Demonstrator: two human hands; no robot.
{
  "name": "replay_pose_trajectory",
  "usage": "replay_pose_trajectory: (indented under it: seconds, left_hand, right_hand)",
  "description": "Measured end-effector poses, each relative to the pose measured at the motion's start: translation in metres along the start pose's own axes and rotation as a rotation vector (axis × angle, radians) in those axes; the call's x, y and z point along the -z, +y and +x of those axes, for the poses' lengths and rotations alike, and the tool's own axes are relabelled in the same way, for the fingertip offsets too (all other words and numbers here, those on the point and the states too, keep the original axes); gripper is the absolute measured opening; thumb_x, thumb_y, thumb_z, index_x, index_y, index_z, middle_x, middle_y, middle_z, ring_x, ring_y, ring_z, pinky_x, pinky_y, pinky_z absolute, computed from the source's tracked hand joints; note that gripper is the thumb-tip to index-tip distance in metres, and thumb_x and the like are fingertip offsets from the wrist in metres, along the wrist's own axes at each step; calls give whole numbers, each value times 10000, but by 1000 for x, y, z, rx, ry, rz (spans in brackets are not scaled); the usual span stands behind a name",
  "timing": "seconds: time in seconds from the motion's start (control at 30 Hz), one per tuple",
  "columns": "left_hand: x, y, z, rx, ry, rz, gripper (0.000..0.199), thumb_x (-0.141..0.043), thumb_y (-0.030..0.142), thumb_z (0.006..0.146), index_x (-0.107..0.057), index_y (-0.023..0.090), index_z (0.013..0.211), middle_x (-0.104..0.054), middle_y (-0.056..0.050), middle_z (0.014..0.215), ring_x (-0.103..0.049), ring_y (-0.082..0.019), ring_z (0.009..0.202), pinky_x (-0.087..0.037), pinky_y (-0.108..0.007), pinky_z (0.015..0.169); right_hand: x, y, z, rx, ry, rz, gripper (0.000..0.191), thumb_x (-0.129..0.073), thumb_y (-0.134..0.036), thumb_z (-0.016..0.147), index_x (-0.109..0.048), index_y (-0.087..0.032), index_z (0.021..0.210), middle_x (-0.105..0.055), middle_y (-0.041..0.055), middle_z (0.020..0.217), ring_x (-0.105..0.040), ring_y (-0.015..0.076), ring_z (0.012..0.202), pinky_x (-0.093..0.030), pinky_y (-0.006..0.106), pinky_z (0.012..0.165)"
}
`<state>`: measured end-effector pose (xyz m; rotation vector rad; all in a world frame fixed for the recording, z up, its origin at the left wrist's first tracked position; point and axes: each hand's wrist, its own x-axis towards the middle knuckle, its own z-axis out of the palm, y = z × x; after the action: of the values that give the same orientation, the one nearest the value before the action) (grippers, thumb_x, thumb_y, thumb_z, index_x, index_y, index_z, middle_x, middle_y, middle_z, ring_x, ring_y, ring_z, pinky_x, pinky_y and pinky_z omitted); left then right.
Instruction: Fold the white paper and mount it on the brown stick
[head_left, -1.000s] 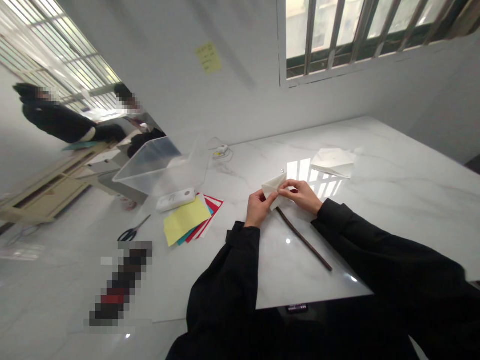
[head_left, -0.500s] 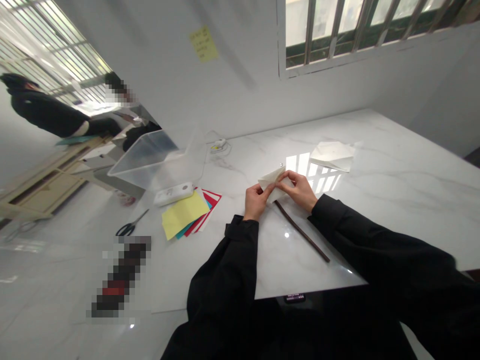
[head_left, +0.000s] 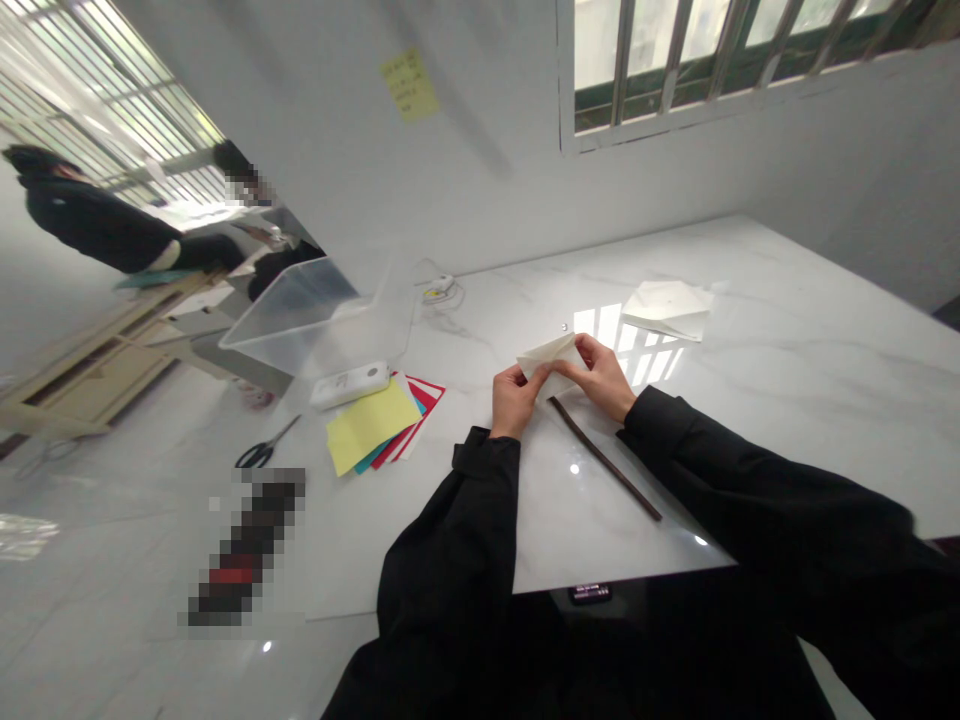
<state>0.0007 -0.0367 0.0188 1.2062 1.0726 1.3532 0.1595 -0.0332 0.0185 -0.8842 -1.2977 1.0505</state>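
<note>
Between my two hands is a folded piece of cream paper (head_left: 546,352), held up just above the table. My left hand (head_left: 514,400) pinches its left side, thumb on the near face. From the other side my right hand (head_left: 604,378) grips the paper, its thumb close to the left thumb. A thin dark brown stick (head_left: 606,460), slightly bent, lies on the table below the paper, its far end near my hands. Another folded cream paper (head_left: 667,308) rests farther back on the right.
Left of my hands lie coloured paper sheets (head_left: 373,425), a white power strip (head_left: 351,384), black-handled scissors (head_left: 259,454) and a blurred-out dark object (head_left: 247,550). Behind them stands a clear plastic bin (head_left: 300,330). A small white adapter (head_left: 442,285) with a cable sits near the wall. Two people are at the far left.
My right hand has shifted its grip, the thumb now lying flatter along the paper's lower edge. The paper's upper flap looks flatter and more pointed. The stick stays in place.
</note>
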Motion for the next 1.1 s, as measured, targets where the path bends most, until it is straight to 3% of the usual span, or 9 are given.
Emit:
replay_pose_trajectory:
  seconds: [0.4,0.57,1.1]
  left_hand:
    - [0,-2,0,4,-1,-27,571,-936,528,646,-801,131,1034,-815,-107,979,-749,-244,882,-581,-374,880]
    - [0,1,-2,4,-11,-3,520,-927,517,663,-807,143,1003,-816,-91,970,-741,-228,874,-575,-367,886]
    - [6,-10,-12,51,19,142,469,-842,602,729,-771,151,839,-668,-25,729,-543,-136,648,-432,-266,633]
  right_hand:
    - [2,2,-1,-28,-9,3,396,-838,-495,775,-648,-218,986,-747,58,1022,-692,246,976,-561,430,938]
    - [3,4,-1,-23,5,-46,423,-838,-537,761,-629,-222,951,-690,18,887,-647,213,866,-544,383,849]
    - [2,9,-13,-114,-7,-196,478,-784,-670,793,-675,-220,913,-663,37,823,-577,197,691,-477,324,611]
